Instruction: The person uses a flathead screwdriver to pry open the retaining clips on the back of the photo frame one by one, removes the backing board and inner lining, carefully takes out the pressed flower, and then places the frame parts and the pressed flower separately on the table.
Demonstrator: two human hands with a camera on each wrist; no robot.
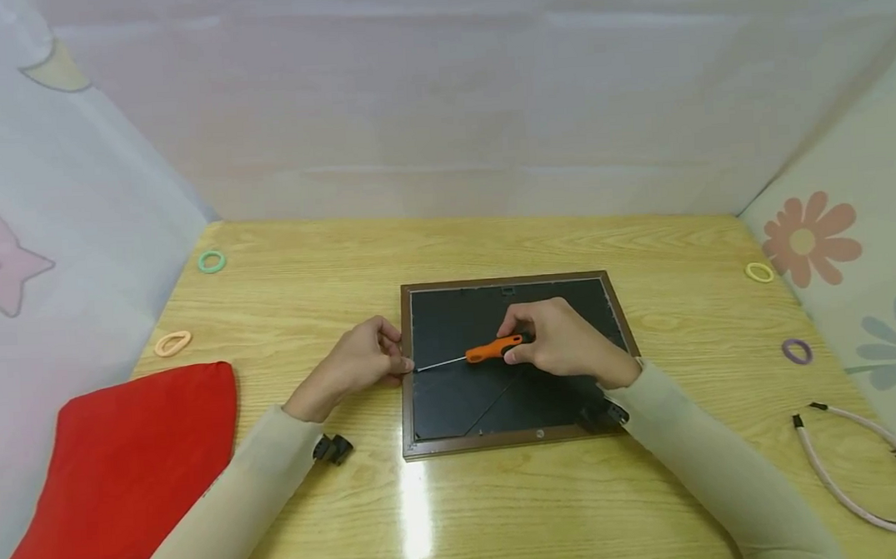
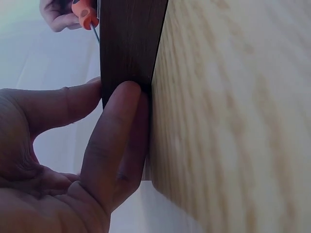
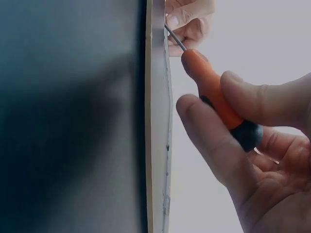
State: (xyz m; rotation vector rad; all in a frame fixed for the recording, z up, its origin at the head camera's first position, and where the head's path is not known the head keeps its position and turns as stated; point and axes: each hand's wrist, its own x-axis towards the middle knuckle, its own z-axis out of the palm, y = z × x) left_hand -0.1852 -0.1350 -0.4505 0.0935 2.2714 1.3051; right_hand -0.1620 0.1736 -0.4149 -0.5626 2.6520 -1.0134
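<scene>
A brown picture frame (image 1: 517, 439) lies face down on the wooden table, its black backing board (image 1: 453, 396) upward. My right hand (image 1: 559, 340) grips an orange-handled screwdriver (image 1: 494, 349) over the backing, its thin shaft pointing left to the frame's left inner edge. In the right wrist view the fingers and thumb pinch the orange handle (image 3: 210, 87). My left hand (image 1: 365, 360) holds the frame's left rail, thumb and finger pinching the brown edge (image 2: 127, 43) in the left wrist view, beside the screwdriver tip.
A red cloth (image 1: 125, 460) lies at the front left. Hair ties lie around: green (image 1: 211, 261), peach (image 1: 172, 343), yellow (image 1: 759, 272), purple (image 1: 796, 351). A pink headband (image 1: 862, 470) lies at front right. A small black clip (image 1: 332, 449) sits by my left forearm.
</scene>
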